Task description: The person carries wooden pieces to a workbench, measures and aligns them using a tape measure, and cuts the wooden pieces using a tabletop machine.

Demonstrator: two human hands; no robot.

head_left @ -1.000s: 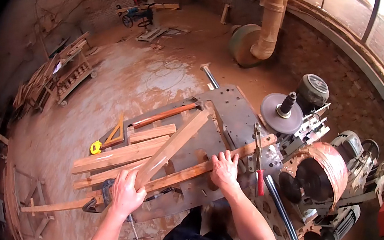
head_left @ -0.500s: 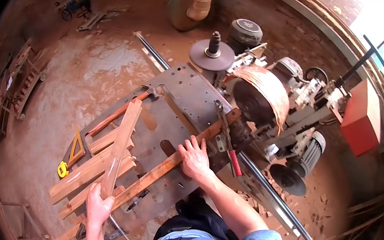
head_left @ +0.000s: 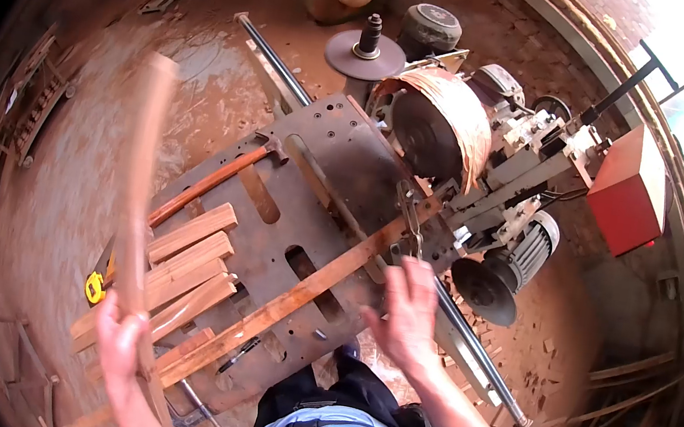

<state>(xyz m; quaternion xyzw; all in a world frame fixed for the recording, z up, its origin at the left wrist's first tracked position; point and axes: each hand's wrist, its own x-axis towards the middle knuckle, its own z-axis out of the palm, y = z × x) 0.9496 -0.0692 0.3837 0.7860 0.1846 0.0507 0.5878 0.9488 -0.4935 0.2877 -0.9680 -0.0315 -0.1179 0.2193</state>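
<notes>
My left hand [head_left: 120, 335] is closed around a long wooden strip [head_left: 141, 184], raised and tilted above the left side of the metal machine table [head_left: 340, 138]. My right hand [head_left: 410, 317] is beside the toggle clamp [head_left: 411, 215], slightly blurred, with thumb spread and fingers stretched over where the clamp's red handle was; the handle is hidden, and contact cannot be made out. A brown wooden bar [head_left: 285, 300] runs diagonally across the table, under the clamp at its far end. Several cut wooden pieces [head_left: 190, 270] lie side by side below the raised strip.
A hammer [head_left: 214, 181] lies along the table's left edge, near a yellow tape measure [head_left: 95, 287]. Beyond the table stand a flat round disc [head_left: 366, 54], a covered blade [head_left: 429, 134] and a motor [head_left: 527, 246]. A steel rail [head_left: 485, 350] runs at right.
My left hand has lifted the strip off the wooden pieces and moved it left. My right hand has left the brown bar and moved right to the clamp handle. The view has shifted.
</notes>
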